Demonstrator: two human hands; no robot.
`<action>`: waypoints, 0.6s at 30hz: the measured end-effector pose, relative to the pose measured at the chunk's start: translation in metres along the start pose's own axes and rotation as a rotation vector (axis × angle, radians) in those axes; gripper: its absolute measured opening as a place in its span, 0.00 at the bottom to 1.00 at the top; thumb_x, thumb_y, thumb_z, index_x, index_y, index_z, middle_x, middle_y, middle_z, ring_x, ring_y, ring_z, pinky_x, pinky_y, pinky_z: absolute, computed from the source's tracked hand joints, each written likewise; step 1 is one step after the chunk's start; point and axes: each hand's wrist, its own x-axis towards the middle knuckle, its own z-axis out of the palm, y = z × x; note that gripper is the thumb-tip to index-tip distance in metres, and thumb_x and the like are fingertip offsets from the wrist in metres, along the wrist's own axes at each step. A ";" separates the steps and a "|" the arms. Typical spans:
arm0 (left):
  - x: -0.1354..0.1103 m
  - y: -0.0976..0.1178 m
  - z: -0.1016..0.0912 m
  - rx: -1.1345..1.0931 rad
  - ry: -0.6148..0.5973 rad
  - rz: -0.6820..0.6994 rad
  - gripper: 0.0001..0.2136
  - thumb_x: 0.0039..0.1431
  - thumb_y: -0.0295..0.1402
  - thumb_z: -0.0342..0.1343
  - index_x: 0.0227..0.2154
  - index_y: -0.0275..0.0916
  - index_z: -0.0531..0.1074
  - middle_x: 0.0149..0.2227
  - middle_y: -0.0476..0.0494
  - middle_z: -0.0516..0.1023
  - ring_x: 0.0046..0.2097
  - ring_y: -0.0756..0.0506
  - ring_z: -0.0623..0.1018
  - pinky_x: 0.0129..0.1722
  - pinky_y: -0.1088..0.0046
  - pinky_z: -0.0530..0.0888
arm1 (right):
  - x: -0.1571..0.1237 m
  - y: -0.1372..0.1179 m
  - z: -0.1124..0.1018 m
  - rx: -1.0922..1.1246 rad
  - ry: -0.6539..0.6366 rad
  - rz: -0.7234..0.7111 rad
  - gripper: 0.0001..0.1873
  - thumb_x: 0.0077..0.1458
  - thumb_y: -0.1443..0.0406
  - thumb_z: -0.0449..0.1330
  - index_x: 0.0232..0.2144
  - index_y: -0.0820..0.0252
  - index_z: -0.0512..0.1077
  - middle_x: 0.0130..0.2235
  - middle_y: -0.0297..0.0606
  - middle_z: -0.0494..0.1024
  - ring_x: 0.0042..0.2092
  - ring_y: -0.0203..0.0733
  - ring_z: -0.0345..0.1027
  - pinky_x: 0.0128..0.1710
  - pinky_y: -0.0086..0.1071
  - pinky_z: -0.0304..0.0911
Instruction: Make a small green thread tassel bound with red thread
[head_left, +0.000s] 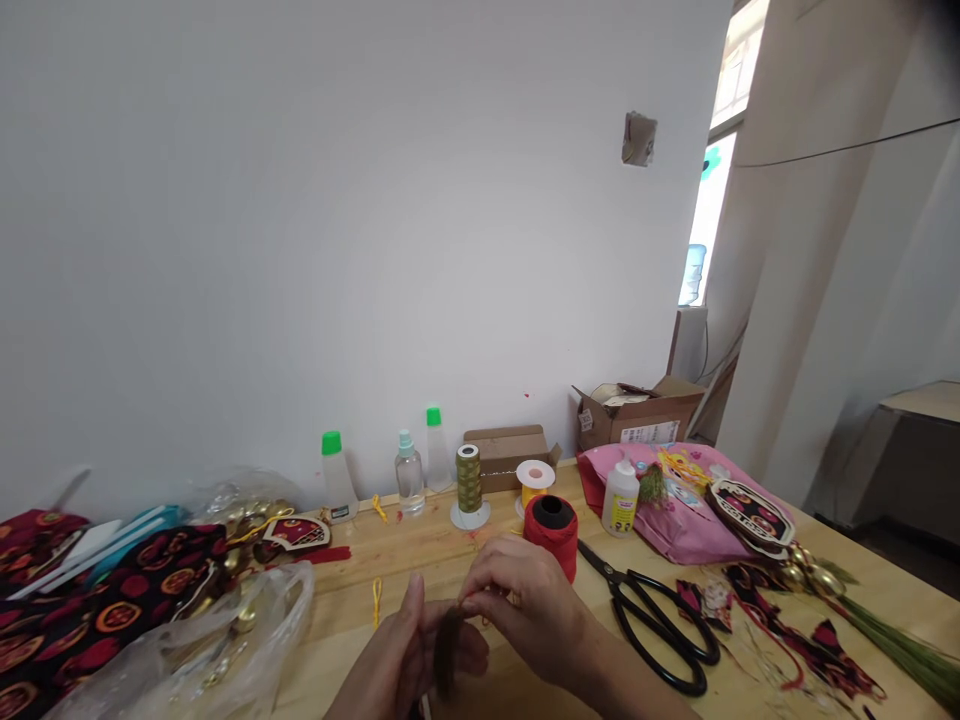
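Note:
My right hand (525,605) is closed in a pinch at the upper end of a dark olive bundle of thread (448,650), which hangs down from its fingertips. Cupped close behind the bundle, my left hand (409,640) has its thumb raised and its fingers stretched out; I cannot tell whether they press on the thread. Just beyond the right hand stands a cone of red thread (566,540). Black-handled scissors (652,620) lie to its right. A short yellow cord loop (376,602) rests on the table left of my hands.
Along the wall stand green-capped bottles (339,480), an olive thread spool (469,480), a yellow spool (534,475) and a glue bottle (621,500). Patterned fabric (112,610) and a plastic bag (255,640) lie left; a pink bag (675,530), fabric scraps (795,610) and a carton (637,420) are right.

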 end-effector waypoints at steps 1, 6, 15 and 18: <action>0.000 0.000 0.000 0.033 0.002 0.026 0.27 0.49 0.55 0.41 0.16 0.36 0.70 0.18 0.47 0.69 0.24 0.49 0.66 0.27 0.74 0.62 | 0.000 0.001 0.000 -0.014 -0.012 -0.015 0.05 0.47 0.74 0.59 0.23 0.63 0.72 0.24 0.34 0.71 0.29 0.33 0.64 0.30 0.24 0.57; -0.003 0.006 -0.002 0.223 0.069 -0.055 0.23 0.44 0.55 0.49 0.15 0.36 0.66 0.11 0.59 0.51 0.15 0.55 0.47 0.14 0.77 0.44 | -0.003 0.004 0.001 -0.055 -0.068 -0.036 0.05 0.50 0.70 0.57 0.26 0.60 0.73 0.26 0.34 0.73 0.30 0.34 0.65 0.31 0.24 0.58; -0.008 0.012 0.000 0.112 0.080 -0.121 0.19 0.41 0.49 0.57 0.21 0.34 0.71 0.12 0.62 0.47 0.16 0.57 0.43 0.16 0.77 0.41 | -0.004 0.003 0.002 -0.055 -0.088 -0.010 0.04 0.48 0.71 0.58 0.26 0.59 0.73 0.26 0.33 0.73 0.31 0.34 0.65 0.31 0.24 0.58; -0.010 0.011 0.000 0.057 0.079 -0.138 0.19 0.40 0.49 0.58 0.21 0.34 0.71 0.13 0.61 0.48 0.17 0.57 0.42 0.17 0.77 0.41 | -0.003 0.003 0.002 -0.040 -0.069 -0.003 0.04 0.48 0.71 0.59 0.25 0.60 0.73 0.25 0.33 0.72 0.30 0.33 0.64 0.31 0.24 0.57</action>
